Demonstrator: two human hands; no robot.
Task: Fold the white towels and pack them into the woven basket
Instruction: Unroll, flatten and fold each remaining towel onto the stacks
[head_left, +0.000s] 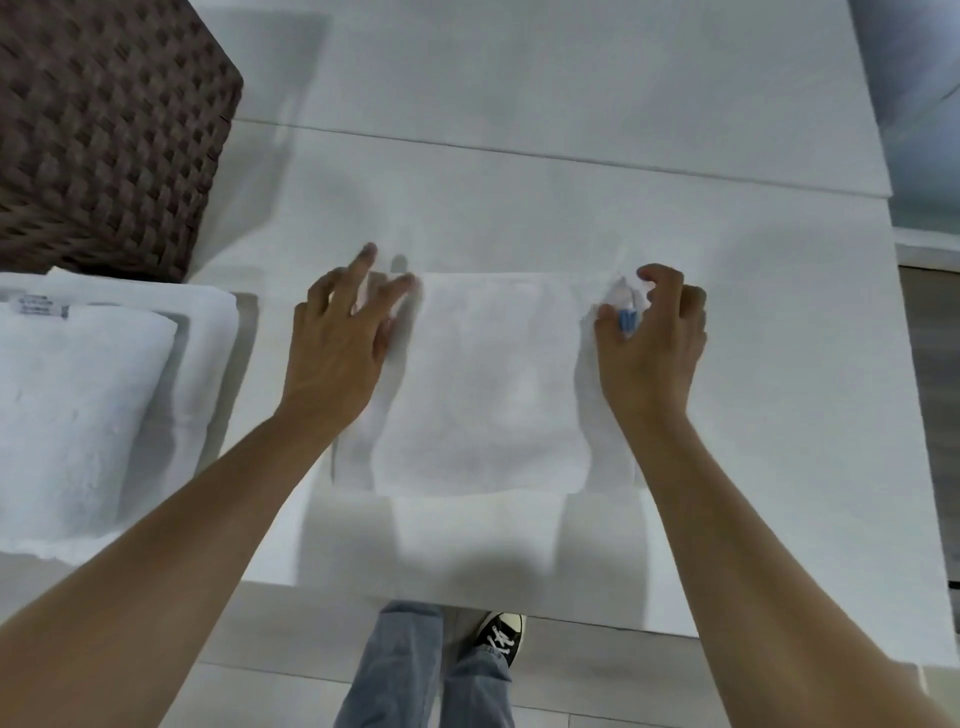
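Observation:
A white towel (483, 384), folded into a rough rectangle, lies on the white table in front of me. My left hand (337, 343) rests at its far left corner with the fingers spread apart. My right hand (652, 338) pinches the far right corner, where a small blue tag shows between the fingers. The dark brown woven basket (104, 124) stands at the far left of the table. A stack of white towels (88, 405) with a label lies left of my left arm.
The white table (571, 93) stretches ahead, with a seam line across it. Its near edge runs just past the towel. Below it are grey floor tiles, my jeans and a black sneaker (501, 636). A wooden surface shows at the right edge.

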